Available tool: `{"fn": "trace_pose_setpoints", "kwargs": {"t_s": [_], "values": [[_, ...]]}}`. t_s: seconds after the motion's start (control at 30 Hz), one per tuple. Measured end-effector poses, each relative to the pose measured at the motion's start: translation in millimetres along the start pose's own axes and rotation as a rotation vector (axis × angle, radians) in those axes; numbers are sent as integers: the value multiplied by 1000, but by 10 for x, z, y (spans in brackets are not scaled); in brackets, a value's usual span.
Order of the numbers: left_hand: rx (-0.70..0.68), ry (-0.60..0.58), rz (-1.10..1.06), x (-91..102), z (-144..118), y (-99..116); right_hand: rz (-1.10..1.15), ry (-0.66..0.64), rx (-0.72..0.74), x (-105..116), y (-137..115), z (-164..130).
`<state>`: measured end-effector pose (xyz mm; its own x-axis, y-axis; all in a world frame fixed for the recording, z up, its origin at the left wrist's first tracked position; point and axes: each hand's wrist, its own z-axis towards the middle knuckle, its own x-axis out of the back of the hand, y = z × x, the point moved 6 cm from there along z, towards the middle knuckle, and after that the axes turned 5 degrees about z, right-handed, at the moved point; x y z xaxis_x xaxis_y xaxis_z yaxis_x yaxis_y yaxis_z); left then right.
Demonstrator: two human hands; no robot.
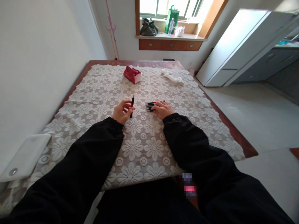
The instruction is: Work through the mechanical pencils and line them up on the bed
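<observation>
In the head view, a black pen with a red band [132, 105] stands nearly upright between the thumb and fingers of my left hand [121, 111], its metal tip pointing up and away from me. To the right, several black pens [149, 106] lie side by side on the lace tablecloth [154, 147], their tips pointing left. My right hand [162, 109] covers their right part, fingers curled over them and thumb along the near side. A bit of red shows on the farthest pen of this row. The ends under my palm are mostly hidden.
A red tissue pack [132, 74] lies toward the table's far side, with a crumpled white plastic bag [173, 77] to its right. A white flat box-like device [25, 157] is at the near left by the wall. Beyond the table are a windowsill [163, 36] and a white fridge [233, 46].
</observation>
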<state>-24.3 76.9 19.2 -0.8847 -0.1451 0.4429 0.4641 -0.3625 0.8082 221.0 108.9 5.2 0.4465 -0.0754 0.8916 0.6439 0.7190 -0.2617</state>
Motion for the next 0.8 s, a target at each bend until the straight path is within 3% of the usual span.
{"fn": "trace_pose_setpoints", "kwargs": {"t_s": [0.4,0.57,0.63,0.8], "values": [[127,-92,-323,-64,11,66,-34,106,-49,95,-12,4],[227,-201,-532,-253,-55,107,302,265,79,226,-321,-7],[249,-249,-548,-327,-98,114,372,235,116,178,-464,-9],[223,-301,-435,-376,-151,99,192,149,78,50,-599,-22]]}}
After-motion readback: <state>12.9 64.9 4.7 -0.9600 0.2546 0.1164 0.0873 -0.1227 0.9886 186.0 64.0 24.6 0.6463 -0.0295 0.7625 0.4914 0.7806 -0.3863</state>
